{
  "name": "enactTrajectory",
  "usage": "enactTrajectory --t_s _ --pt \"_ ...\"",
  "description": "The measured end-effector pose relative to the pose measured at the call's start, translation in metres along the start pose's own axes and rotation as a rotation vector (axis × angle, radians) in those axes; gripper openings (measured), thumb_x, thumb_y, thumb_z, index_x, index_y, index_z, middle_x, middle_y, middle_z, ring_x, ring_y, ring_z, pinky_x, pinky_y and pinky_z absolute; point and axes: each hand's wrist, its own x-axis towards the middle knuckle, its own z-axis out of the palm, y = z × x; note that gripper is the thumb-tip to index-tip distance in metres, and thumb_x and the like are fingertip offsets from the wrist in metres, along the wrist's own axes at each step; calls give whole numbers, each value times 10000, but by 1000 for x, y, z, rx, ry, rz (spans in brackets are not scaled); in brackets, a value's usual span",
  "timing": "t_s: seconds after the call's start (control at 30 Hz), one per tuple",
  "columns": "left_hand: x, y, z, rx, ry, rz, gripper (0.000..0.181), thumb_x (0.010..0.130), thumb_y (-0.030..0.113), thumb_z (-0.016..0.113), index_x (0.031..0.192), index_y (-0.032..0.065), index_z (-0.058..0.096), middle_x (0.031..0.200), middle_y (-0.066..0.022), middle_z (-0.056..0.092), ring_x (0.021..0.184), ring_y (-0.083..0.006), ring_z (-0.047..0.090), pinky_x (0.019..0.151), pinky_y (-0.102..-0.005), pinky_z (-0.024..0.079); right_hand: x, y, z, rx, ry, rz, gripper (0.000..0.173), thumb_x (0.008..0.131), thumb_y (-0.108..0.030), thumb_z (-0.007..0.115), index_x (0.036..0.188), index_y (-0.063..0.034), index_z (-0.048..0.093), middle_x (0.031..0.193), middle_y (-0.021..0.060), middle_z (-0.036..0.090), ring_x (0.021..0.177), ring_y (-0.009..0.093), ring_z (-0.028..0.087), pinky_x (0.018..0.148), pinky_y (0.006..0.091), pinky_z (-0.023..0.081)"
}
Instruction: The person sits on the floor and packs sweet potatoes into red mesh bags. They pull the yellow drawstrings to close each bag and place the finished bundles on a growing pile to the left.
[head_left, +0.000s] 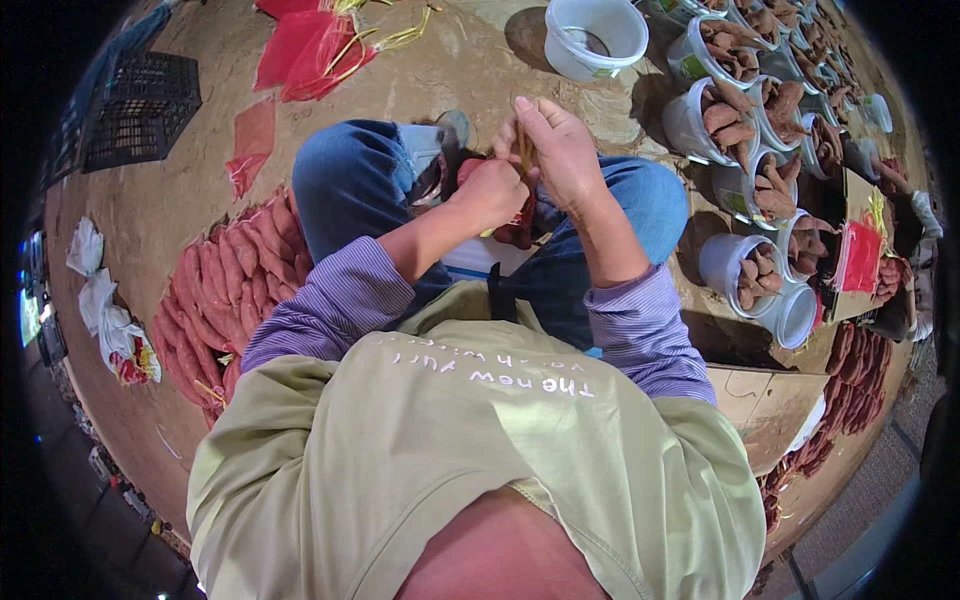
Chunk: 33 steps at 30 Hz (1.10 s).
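My right hand (562, 154) is raised between my knees, with its fingers pinching a yellowish-brown drawstring (528, 154). Just below and left of it, my left hand (491, 193) is closed in a fist around the lower part of this string. Beneath both hands is a red mesh bag (519, 229) with sweet potatoes in it, largely hidden by my hands and forearms. A rounded reddish end (470, 169) of the filled bag shows behind my left wrist.
Filled red mesh bags (225, 277) lie stacked at left. Flat red mesh bags (315, 56) and a black crate (142, 112) are ahead. An empty white bucket (596, 37) stands ahead; buckets of sweet potatoes (724, 124) crowd the right. Another person's hand (921, 326) shows at far right.
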Motion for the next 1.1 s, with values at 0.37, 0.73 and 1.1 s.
enactTrajectory --t_s 0.37,0.73,1.1 --pt "-3 -11 -18 -912 -235 -390 345 950 285 515 761 8 596 623 -28 556 510 -112 488 482 -244 395 -41 25 -29 -756 22 -20 228 925 -203 547 979 14 590 760 173 640 685 210 608 645 329 470" --pt "-7 -12 -21 -1015 -170 -301 84 790 44 669 862 3 661 780 -49 633 654 -112 581 583 -243 469 -39 36 -38 -898 -81 -188 198 790 -107 639 960 -5 651 921 172 630 813 249 629 716 337 483" --pt "-14 -15 -21 -161 144 306 93 732 52 651 799 47 587 760 -98 603 708 -227 604 642 -314 483 -28 51 -37 -642 -161 122 172 717 -123 694 844 -9 671 747 174 648 662 266 630 648 352 495"
